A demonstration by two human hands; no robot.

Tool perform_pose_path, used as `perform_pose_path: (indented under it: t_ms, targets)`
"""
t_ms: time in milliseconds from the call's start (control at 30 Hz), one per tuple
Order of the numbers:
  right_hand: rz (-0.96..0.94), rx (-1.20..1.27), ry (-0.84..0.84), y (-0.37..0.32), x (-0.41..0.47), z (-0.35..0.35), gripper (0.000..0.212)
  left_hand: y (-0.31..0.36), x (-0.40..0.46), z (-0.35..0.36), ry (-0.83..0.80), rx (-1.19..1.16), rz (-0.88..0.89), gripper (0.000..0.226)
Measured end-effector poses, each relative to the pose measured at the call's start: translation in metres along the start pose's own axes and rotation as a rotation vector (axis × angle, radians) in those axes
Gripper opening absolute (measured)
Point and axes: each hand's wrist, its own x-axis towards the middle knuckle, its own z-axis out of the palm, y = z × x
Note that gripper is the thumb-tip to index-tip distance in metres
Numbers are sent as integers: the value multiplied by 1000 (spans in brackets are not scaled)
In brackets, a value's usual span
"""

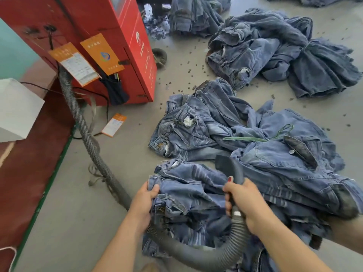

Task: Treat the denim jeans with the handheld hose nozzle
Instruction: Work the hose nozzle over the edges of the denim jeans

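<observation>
Fingers of the left hand [144,201] pinch the jeans [188,195] waistband at lower centre; right hand [243,203] fingers wrap the hose nozzle [228,167].

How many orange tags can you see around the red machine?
3: two orange tags hang on the red machine, left and right; one lies on the floor. Others may be hidden.
</observation>
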Motion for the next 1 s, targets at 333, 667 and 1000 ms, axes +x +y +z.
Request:
perform_pose_path:
  t_ms: [333, 667, 1000]
  targets:
    - [135, -268, -175, 17, 7, 38, 11, 7, -7, -8, 23, 120, 87, 19]
    - [106, -350, -242, 25, -19, 33, 17, 11, -2, -13, 130, 118, 69, 17]
    - [-136, -52, -113, -37, -20, -12, 15, 14, -17, -5, 189, 42, 8, 10]
